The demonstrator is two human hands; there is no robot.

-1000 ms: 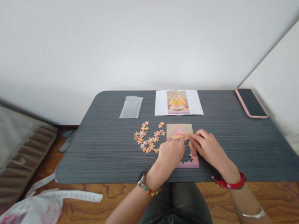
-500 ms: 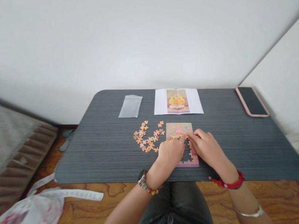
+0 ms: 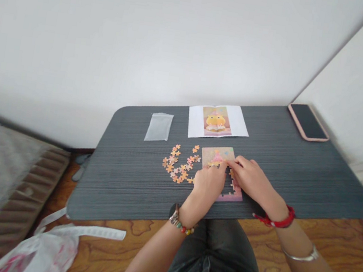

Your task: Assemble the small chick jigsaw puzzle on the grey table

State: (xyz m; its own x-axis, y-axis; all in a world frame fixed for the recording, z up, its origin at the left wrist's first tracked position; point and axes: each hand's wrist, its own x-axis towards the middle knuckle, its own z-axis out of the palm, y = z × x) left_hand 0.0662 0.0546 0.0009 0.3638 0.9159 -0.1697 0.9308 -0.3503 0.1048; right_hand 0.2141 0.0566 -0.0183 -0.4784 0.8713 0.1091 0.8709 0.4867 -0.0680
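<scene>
Most of a small jigsaw puzzle (image 3: 220, 171) looks assembled at the centre of the frame, on a dark grey table (image 3: 120, 181); its top strip and bottom edge are filled in, while gaps show along the lower right part. A scatter of loose orange and pink pieces (image 3: 180, 165) lies just left of it, so a fair share is not yet placed. The left hand (image 3: 207, 186) rests knuckles-up on the puzzle's left half, fingers curled loosely; whether it grips a piece cannot be told. The right hand (image 3: 252, 179) lies on the right edge, fingers narrowed together, tips pressing near the upper middle. Higher in the frame sit a reference picture (image 3: 218, 122), a clear bag (image 3: 159, 127) and, upper right, a phone (image 3: 308, 122).
</scene>
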